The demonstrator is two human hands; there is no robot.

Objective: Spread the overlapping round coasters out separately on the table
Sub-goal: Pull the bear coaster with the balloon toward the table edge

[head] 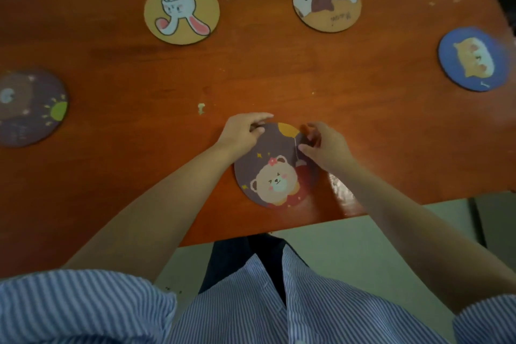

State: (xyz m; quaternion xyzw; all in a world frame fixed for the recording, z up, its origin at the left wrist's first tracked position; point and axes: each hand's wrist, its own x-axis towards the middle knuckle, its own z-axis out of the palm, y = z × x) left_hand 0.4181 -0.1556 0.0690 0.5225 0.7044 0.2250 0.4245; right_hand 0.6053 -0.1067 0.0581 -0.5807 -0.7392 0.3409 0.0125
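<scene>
A purple coaster with a bear and a yellow balloon (275, 173) lies near the table's front edge, in the middle. My left hand (244, 131) rests on its upper left rim with fingers curled over the edge. My right hand (325, 146) pinches its upper right rim. Four other coasters lie apart on the table: a yellow rabbit coaster (181, 12) at the back left, a cow-patterned coaster (326, 1) at the back right, a blue cat coaster (472, 58) at the far right, and a dark purple sun coaster (28, 107) at the far left.
The orange-brown wooden table (279, 78) has a small chipped spot (201, 108) just behind my left hand. Its front edge runs diagonally close below the bear coaster. A pale floor and my striped shirt fill the bottom.
</scene>
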